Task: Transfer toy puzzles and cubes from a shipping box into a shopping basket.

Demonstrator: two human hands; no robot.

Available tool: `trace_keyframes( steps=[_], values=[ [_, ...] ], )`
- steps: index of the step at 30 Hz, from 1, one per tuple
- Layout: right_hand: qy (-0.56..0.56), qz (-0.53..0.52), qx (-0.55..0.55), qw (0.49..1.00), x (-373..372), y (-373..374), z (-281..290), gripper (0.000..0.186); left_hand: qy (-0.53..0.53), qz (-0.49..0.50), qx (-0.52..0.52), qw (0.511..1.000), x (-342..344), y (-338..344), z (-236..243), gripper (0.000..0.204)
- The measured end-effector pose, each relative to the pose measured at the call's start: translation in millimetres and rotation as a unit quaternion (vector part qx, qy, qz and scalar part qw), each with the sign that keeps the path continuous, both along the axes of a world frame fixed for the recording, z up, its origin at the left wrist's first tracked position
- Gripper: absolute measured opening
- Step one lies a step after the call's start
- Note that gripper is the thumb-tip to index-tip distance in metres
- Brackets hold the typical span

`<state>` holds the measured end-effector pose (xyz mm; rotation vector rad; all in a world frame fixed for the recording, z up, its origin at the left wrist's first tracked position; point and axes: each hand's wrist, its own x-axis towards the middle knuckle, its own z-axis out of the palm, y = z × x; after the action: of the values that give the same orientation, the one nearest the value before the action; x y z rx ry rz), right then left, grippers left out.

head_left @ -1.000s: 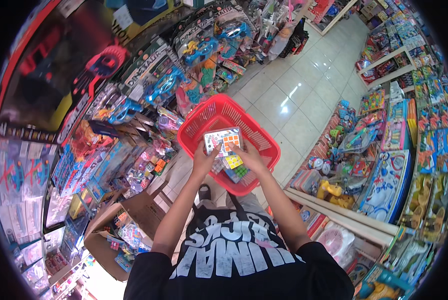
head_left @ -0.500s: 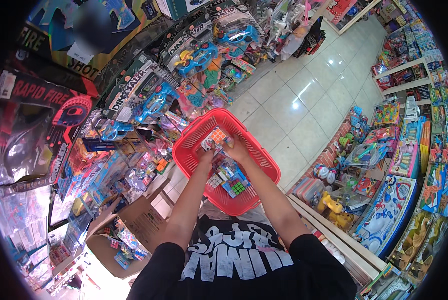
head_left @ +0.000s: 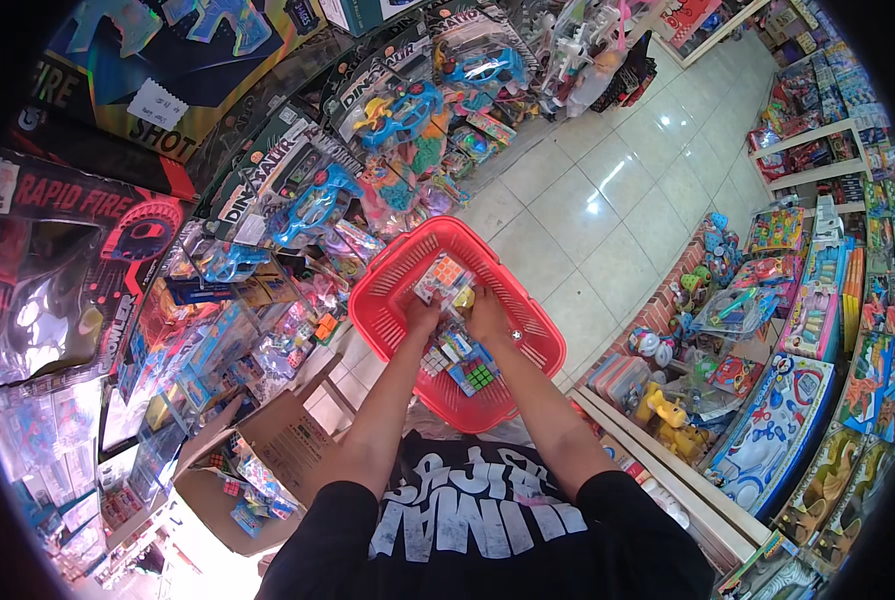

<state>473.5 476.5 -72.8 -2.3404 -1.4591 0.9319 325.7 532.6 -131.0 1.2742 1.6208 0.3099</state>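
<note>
A red plastic basket (head_left: pixel 540 335) with slotted walls lies in front of my body, and both my hands are inside it. My left hand (head_left: pixel 424 316) is closed at the lower edge of a bagged puzzle cube (head_left: pixel 448 270) with an orange face and white wrapping. Beside it, my right hand (head_left: pixel 487 317) has its fingers bent around a small yellow-faced puzzle cube (head_left: pixel 465 298). The fingertips are partly hidden. Below the hands, a green-faced puzzle cube (head_left: pixel 480 376) and a pale-faced cube (head_left: pixel 434 362) rest in the basket among blue-and-white packs (head_left: pixel 456 348).
An open cardboard box (head_left: pixel 278 440) with more packaged cubes stands at lower left. Hanging toy packs (head_left: pixel 318 205) fill the left side. Shelves of boxed toys (head_left: pixel 768 430) line the right. Pale floor tiles (head_left: pixel 578 225) stretch ahead.
My hands have moved slightly lower and farther apart. The orange-faced cube now sits a little right of its earlier place, and a yellow-faced cube has come into view by my right fingers.
</note>
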Motion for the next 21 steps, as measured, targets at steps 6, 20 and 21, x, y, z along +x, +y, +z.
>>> trace_keyframes(
  steps=[6, 20, 21],
  values=[
    [0.110, -0.092, 0.123, 0.982, -6.1, 2.5, 0.3, 0.048, -0.036, -0.017, -0.037, 0.998, -21.2, 15.3, 29.1, 0.049],
    [-0.096, -0.304, 0.425, 0.847, 11.4, -168.0, 95.9, 0.019, -0.002, 0.029, 0.332, 0.943, -176.3, -137.2, 111.4, 0.017],
    [-0.068, -0.369, 0.438, 0.817, 6.0, -183.5, 83.9, 0.019, 0.026, 0.013, 0.306, 0.952, -186.0, -154.4, 86.1, 0.019]
  ],
)
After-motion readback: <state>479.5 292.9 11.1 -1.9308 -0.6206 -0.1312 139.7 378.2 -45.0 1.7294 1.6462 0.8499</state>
